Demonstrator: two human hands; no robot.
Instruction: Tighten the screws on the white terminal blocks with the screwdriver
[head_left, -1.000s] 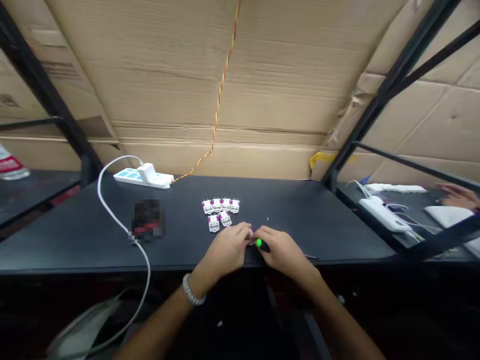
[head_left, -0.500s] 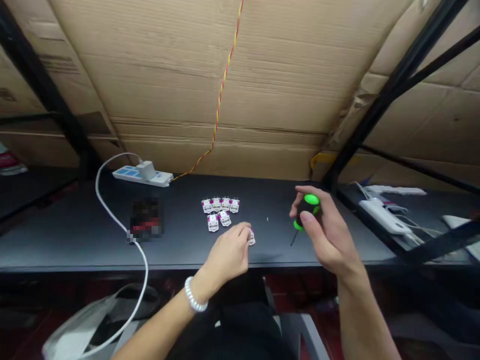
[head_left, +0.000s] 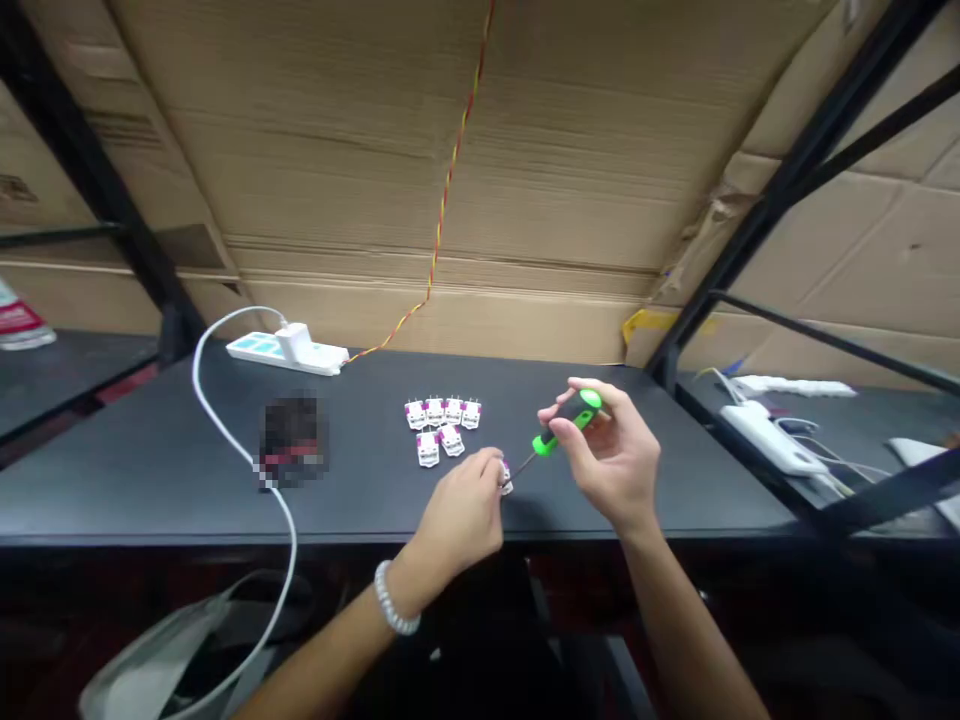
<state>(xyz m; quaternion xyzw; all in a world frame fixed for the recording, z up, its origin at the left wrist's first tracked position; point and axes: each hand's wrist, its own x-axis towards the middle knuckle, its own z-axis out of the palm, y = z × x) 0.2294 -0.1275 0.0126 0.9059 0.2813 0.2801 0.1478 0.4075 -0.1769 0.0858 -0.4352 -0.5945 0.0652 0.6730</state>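
My left hand (head_left: 466,505), with a pale coiled band on its wrist, is closed on a small white and purple plastic part (head_left: 507,481) at the front of the dark table. The fingers hide much of that part. In my right hand (head_left: 611,455) is a green and black screwdriver (head_left: 568,422), gripped by the handle. Its shaft slants down to the left, and the tip meets the part in my left hand; exact contact is too small to make out. Several similar white and purple parts (head_left: 427,449) lie in two rows beyond my left hand.
A white power strip (head_left: 326,358) with a plugged-in adapter lies at the back left. Its white cable (head_left: 225,425) loops over the table's front edge near a blurred dark object (head_left: 294,435). Black shelf posts (head_left: 716,280) flank the dark table (head_left: 360,500); cardboard stands behind.
My right hand has moved left with the screwdriver, whose shaft has swung from pointing down to reaching the part in my left hand. The left hand has stayed nearly still.
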